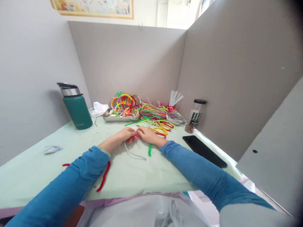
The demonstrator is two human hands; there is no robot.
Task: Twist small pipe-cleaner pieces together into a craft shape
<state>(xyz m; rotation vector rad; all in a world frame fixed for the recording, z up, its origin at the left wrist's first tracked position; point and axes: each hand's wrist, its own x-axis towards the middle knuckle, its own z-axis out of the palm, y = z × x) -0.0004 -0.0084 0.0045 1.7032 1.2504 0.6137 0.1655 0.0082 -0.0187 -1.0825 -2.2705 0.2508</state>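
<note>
My left hand [125,135] and my right hand [148,135] meet over the middle of the table, fingertips pinched close together. Between them shows a small curled piece of pink pipe cleaner [136,137]. A thin grey wire [132,154] curves from beneath my left hand to the tabletop; whether it is joined to the pink piece I cannot tell. Just below my right wrist lies a short green pipe cleaner [149,150]. A red pipe cleaner [103,178] rests beside my left forearm, and the end of another red piece [66,165] shows on its far side.
Behind my hands stand a metal tray [120,119] with pipe-cleaner shapes and a pile of coloured pipe cleaners [153,110]. Coiled grey wire [176,119] lies alongside. A green bottle [77,112] is at left; a clear jar [196,116] and black phone [204,151] are at right. Grey partitions [127,60] enclose the table.
</note>
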